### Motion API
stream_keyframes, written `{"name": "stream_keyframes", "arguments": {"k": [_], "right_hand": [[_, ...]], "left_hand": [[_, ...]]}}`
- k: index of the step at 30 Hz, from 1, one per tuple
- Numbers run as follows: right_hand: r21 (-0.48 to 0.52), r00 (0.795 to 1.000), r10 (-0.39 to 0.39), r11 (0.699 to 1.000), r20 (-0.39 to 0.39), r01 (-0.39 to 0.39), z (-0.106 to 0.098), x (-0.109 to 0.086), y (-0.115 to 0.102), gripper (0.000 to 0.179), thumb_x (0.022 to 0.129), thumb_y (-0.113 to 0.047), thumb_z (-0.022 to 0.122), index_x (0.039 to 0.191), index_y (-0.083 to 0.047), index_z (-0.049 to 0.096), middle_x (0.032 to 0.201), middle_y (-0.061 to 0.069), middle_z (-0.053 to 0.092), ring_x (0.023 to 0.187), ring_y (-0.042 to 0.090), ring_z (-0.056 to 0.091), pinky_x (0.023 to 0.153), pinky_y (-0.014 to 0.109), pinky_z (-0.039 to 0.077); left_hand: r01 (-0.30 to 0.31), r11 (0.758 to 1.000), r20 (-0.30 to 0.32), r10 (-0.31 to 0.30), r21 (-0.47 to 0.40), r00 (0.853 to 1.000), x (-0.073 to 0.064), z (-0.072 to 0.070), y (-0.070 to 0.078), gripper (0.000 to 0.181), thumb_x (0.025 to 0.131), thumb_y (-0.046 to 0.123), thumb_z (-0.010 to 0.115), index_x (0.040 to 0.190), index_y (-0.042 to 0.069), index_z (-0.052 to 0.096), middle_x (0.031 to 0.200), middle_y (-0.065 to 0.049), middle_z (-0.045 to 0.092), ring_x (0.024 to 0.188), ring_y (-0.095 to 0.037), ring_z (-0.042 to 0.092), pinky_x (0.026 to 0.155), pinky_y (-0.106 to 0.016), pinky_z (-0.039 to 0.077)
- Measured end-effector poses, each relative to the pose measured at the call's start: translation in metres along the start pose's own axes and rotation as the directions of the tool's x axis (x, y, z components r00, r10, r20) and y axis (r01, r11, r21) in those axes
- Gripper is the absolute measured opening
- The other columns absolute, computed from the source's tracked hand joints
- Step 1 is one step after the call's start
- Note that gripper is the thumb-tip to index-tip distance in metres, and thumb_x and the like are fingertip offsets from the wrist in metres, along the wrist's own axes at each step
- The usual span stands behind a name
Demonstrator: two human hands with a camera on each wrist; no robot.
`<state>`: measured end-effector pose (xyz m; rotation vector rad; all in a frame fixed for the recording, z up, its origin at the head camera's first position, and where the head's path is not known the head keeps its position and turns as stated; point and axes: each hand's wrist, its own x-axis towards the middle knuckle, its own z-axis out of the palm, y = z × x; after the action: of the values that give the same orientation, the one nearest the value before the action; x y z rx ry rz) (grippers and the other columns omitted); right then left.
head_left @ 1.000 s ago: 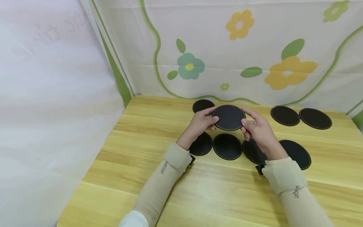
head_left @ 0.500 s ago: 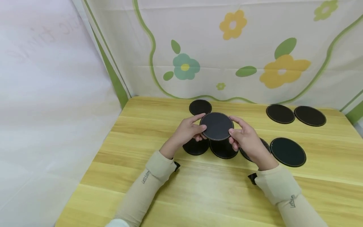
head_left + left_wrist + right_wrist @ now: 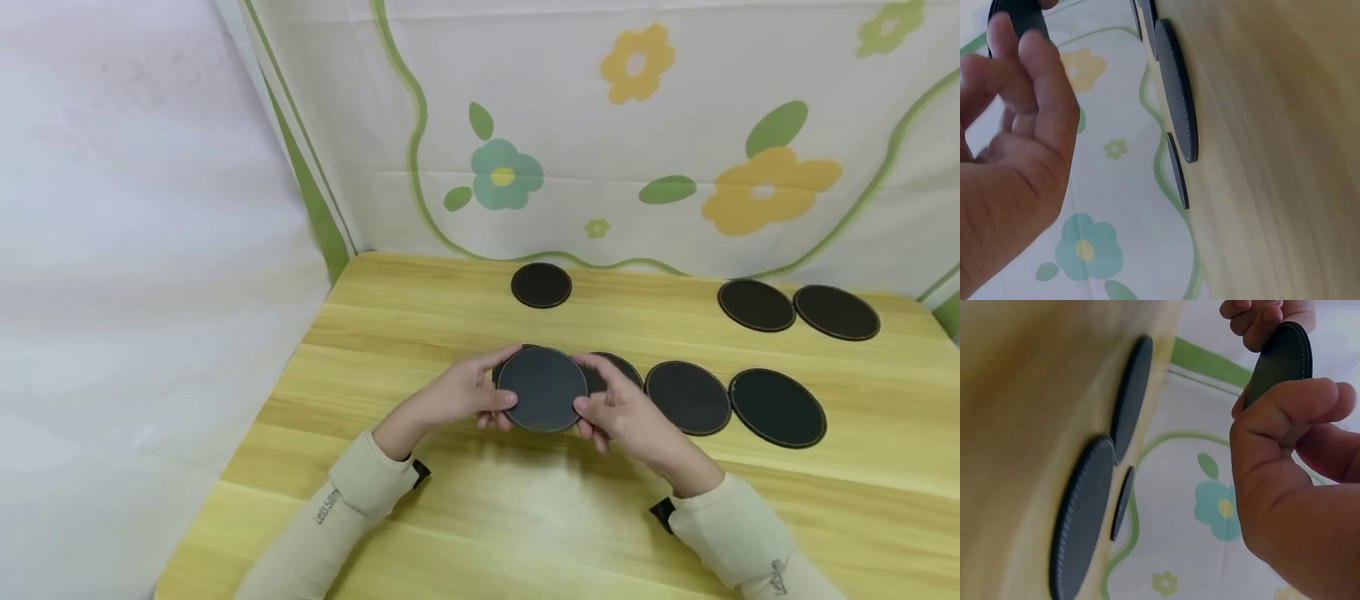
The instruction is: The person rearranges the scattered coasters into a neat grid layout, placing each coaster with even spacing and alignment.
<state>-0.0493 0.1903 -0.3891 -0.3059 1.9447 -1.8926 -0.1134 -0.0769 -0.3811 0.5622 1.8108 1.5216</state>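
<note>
Both hands hold one black round coaster [image 3: 543,389] with a stitched edge, raised off the table. My left hand [image 3: 468,393] pinches its left edge and my right hand [image 3: 622,417] its right edge, thumbs on the near face. In the right wrist view the held coaster [image 3: 1279,362] appears tilted between the two hands. Behind it, a near-row coaster [image 3: 621,369] is partly covered, and the one at that row's left end is almost wholly hidden. Farther right in this row lie two more coasters, a dark one [image 3: 687,398] and a greenish-black one [image 3: 778,408].
Along the back of the wooden table [image 3: 360,333] lie a lone coaster [image 3: 541,285] at left and two touching coasters at right, an inner one [image 3: 756,305] and an outer one [image 3: 837,313]. A flowered cloth [image 3: 585,125] hangs behind; a white sheet [image 3: 150,333] hangs left.
Both hands have brought the held coaster toward me and to the left, from between the rows to in front of the near row's left end. The back-left coaster is now fully uncovered.
</note>
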Motion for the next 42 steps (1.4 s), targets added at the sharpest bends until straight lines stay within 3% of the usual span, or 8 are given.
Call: {"name": "stream_keyframes", "arguments": {"k": [4,7,16,23,28,32,39,42], "right_hand": [[-0.012,0.998,0.031,0.999,0.059,-0.03,0.011,-0.012,0.012,0.06,0.105,-0.001,0.05,0.154,-0.005,0.016,0.067,0.012,0.059,0.047,0.015,0.052,0.047,0.029,0.048],[-0.022,0.992,0.069,0.997,0.104,-0.067,0.018,-0.019,0.015,0.059,0.104,-0.003,0.052,0.151,-0.005,0.016,0.067,0.011,0.058,0.046,0.016,0.052,0.046,0.029,0.048],[-0.117,0.968,0.188,0.978,0.165,-0.17,0.028,-0.022,0.017,0.058,0.1,-0.003,0.059,0.145,-0.005,0.023,0.065,0.01,0.06,0.046,0.018,0.055,0.044,0.029,0.05],[-0.165,0.961,0.211,0.969,0.18,-0.182,0.036,-0.02,0.021,0.055,0.1,-0.004,0.059,0.144,-0.007,0.024,0.064,0.01,0.061,0.046,0.018,0.057,0.044,0.029,0.05],[-0.162,0.959,0.205,0.971,0.196,-0.174,0.04,-0.014,0.025,0.06,0.101,-0.004,0.058,0.148,-0.006,0.021,0.067,0.012,0.063,0.048,0.022,0.059,0.046,0.033,0.053],[-0.156,0.958,0.211,0.971,0.193,-0.182,0.04,-0.01,0.028,0.067,0.101,-0.005,0.059,0.153,-0.004,0.018,0.069,0.013,0.063,0.05,0.024,0.06,0.047,0.037,0.054],[-0.158,0.96,0.226,0.967,0.165,-0.201,0.036,-0.008,0.028,0.072,0.103,-0.007,0.057,0.159,-0.002,0.013,0.071,0.014,0.064,0.054,0.025,0.062,0.051,0.041,0.055],[-0.155,0.96,0.222,0.968,0.169,-0.196,0.035,-0.007,0.028,0.071,0.103,-0.006,0.056,0.159,-0.002,0.013,0.071,0.014,0.064,0.056,0.026,0.063,0.052,0.04,0.055]], "left_hand": [[0.088,0.992,0.094,-0.097,0.094,0.991,-0.014,0.006,0.0,0.081,0.1,0.005,0.063,0.163,0.011,0.013,0.068,-0.016,0.069,0.051,-0.023,0.06,0.053,-0.03,0.05],[0.133,0.978,0.123,-0.153,0.16,0.981,-0.024,0.011,-0.001,0.081,0.1,0.006,0.064,0.163,0.01,0.012,0.066,-0.015,0.069,0.052,-0.022,0.061,0.053,-0.029,0.051],[0.244,0.908,0.092,-0.29,0.34,0.953,-0.036,0.028,-0.003,0.06,0.097,0.013,0.071,0.143,0.009,0.032,0.06,-0.011,0.064,0.049,-0.019,0.058,0.052,-0.028,0.048],[0.28,0.869,0.072,-0.336,0.409,0.939,-0.035,0.029,-0.009,0.05,0.097,0.013,0.071,0.131,0.008,0.035,0.059,-0.01,0.059,0.046,-0.019,0.05,0.046,-0.029,0.044],[0.309,0.847,0.05,-0.365,0.433,0.93,-0.035,0.024,-0.015,0.052,0.098,0.013,0.069,0.136,0.01,0.033,0.061,-0.01,0.058,0.045,-0.02,0.051,0.044,-0.03,0.047],[0.309,0.835,0.031,-0.362,0.455,0.932,-0.033,0.021,-0.016,0.049,0.1,0.014,0.067,0.136,0.01,0.034,0.061,-0.011,0.059,0.044,-0.021,0.051,0.043,-0.033,0.049],[0.334,0.782,-0.044,-0.367,0.527,0.929,-0.03,0.021,-0.013,0.055,0.101,0.024,0.065,0.141,0.004,0.033,0.059,-0.011,0.058,0.043,-0.022,0.052,0.043,-0.035,0.05],[0.339,0.777,-0.049,-0.371,0.531,0.927,-0.029,0.021,-0.011,0.057,0.102,0.026,0.064,0.143,0.003,0.032,0.059,-0.012,0.059,0.043,-0.022,0.053,0.044,-0.036,0.051]]}}
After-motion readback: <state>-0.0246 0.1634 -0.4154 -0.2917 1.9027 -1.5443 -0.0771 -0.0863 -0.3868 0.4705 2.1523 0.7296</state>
